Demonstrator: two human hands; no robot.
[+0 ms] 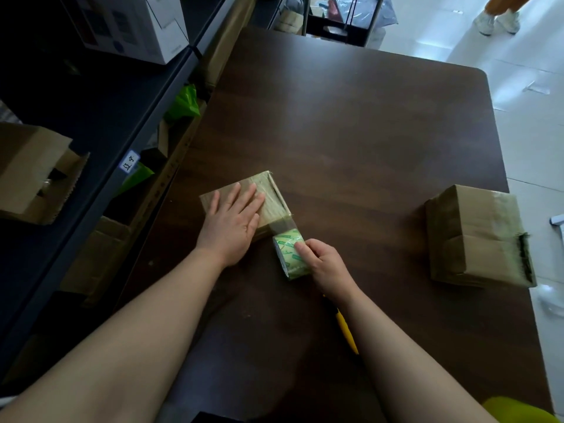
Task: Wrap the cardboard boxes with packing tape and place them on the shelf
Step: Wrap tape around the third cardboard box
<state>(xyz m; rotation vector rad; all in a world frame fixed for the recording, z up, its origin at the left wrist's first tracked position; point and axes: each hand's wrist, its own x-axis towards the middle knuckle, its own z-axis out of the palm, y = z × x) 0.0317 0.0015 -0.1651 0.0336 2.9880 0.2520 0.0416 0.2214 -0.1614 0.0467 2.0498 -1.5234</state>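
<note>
Tape roll at the near right corner of the small box, strip taut between them.

Left hand point(235, 221) lies flat on top of the small box point(274, 196), fingers straight, pinning it to the desk point(351, 123). Right hand point(323, 264) grips the tape roll point(290, 254) just near of the box. The strip runs back toward the person, so the right hand likely leads the pull. Second box point(476, 236) sits well right of the small box. Shelf point(100, 117) stands to its left, nearer the left hand.
</note>
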